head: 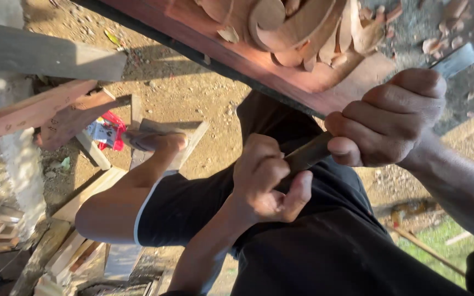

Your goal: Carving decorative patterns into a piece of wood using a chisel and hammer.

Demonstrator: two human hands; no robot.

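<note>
Both fists clenched on chisel [308, 154], centre frame: left hand [267, 178] low on handle, right hand [388, 120] nr blade. Stiff steel, prob. weighty; carved wood panel [281, 38] hard, edges chip-prone.

sunlit dirt ground [193, 93], scattered wood offcuts [91, 189]

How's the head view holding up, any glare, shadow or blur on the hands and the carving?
Head view: hard sunlight from the right brightens the right hand and the carved wooden panel; the left hand is half in shadow and slightly soft; the chisel between them is dim; the sandy ground is strongly lit, with a dark band of shadow cast along the panel's edge.
</note>
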